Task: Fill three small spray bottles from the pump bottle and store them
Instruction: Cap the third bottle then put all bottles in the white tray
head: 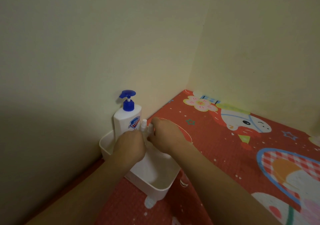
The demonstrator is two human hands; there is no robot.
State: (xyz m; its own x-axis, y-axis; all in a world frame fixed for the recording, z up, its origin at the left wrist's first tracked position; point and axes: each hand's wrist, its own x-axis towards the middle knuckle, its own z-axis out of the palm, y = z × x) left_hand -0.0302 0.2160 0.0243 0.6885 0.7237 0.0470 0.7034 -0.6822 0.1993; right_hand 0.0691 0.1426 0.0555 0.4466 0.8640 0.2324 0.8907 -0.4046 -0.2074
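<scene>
Looking down at a red cartoon-print surface tucked into a corner of cream walls, covered in flowers, stars and a white horse-ish character. White rectangular bin sitting right under both grips, long side running toward the wall corner, near end reaching below the wrists. Big white pump bottle with the blue pump head standing upright in the bin's far end, just behind and a bit left of the left grip, label facing this way.

Both forearms coming in from the bottom, meeting over the far half of the bin. Left hand curled with knuckles up, fingers folded down around something small and white at its right edge. Right hand reaching in from the other side, fingertips pinching the same little cluster. Between the two grips: small spray bottles, white and clear-ish, nozzle tops poking up just above the fingers, right in front of the pump bottle's label. Can't tell how many are there or exactly which hand has which one, too blurry and mostly covered by fingers. Can't tell either whether the bottoms touch the bin floor.
</scene>
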